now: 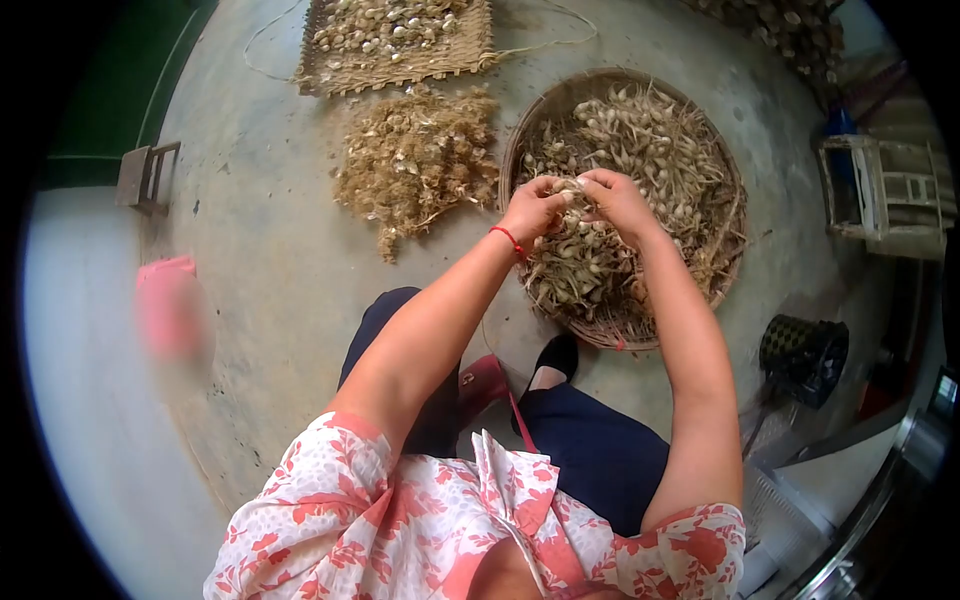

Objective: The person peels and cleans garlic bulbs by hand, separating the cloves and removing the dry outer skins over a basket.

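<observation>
Both of my hands meet above the left part of a round wicker basket (517, 135). A small pale garlic bulb (567, 192) is pinched between their fingertips, partly covered by the fingers. My left hand (535, 208), with a red cord bracelet at the wrist, closes on it from the left. From the right, my right hand (620, 205) has its thumb and fingers closed on the same bulb. Below them the basket holds heaped garlic bulbs (660, 145) with dry stalks, and a greener-looking bunch (570, 270) lies at its near left.
Left of the basket, a pile of dry brown trimmings (415, 160) lies on the concrete floor. Beyond it sits a woven tray (400, 70) of loose bulbs with a cord. A small wooden stool (135, 178), a pink object (170, 300) and a black-lined bin (805, 355) stand around.
</observation>
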{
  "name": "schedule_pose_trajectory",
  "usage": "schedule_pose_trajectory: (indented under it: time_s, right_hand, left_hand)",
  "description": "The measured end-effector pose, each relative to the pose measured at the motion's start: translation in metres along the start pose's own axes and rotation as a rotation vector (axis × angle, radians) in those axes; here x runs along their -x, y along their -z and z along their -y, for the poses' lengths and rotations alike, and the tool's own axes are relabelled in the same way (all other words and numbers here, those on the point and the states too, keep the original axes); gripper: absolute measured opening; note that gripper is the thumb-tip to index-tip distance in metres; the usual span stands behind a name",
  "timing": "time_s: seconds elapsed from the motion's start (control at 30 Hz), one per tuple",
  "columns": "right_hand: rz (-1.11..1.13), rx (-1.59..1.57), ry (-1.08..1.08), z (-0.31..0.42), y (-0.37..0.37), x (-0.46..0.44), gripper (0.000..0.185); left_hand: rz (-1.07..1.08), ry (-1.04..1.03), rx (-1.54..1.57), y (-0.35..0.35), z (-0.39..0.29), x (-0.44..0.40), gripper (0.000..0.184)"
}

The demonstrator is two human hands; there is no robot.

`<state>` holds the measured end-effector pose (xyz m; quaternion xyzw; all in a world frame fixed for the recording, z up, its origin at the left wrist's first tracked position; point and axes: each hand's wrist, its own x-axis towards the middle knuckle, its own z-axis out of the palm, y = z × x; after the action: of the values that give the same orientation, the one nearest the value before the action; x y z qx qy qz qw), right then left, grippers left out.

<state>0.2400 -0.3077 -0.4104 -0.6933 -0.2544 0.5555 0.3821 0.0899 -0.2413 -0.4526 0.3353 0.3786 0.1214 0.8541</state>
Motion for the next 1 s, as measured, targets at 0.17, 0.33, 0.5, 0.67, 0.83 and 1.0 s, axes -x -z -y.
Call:
schedule_pose_trajectory:
  time_s: [0.17, 0.33, 0.5, 0.67, 0.83, 1.0]
  right_hand:
    - [-0.109, -0.154, -0.102, -0.015, 0.019, -0.004, 0.022]
    - [-0.084, 0.245, 0.063, 0.006, 0.009, 0.01, 0.03]
    - [0.009, 0.522, 0.299, -0.011, 0.008, -0.011, 0.025]
    - [-0.381, 0.071, -0.096, -0.02, 0.041, -0.014, 0.021]
    - [0.069, 0.369, -0.08, 0.011, 0.019, 0.013, 0.019]
    - [-0.143, 0.459, 0.205, -0.012, 0.012, -0.014, 0.019]
  left_hand:
    - [0.158, 0.068, 0.197, 0.007, 0.0, -0.002, 0.011]
    - [0.094, 0.023, -0.102, 0.007, 0.005, -0.006, 0.01]
    - [0.116, -0.061, -0.562, 0.004, 0.008, -0.006, 0.013]
    - [0.241, 0.061, -0.244, -0.003, 0.0, -0.001, 0.014]
    - [0.099, 0.127, 0.191, 0.007, -0.004, -0.002, 0.012]
    - [0.087, 0.159, 0.122, 0.01, -0.002, -0.009, 0.015]
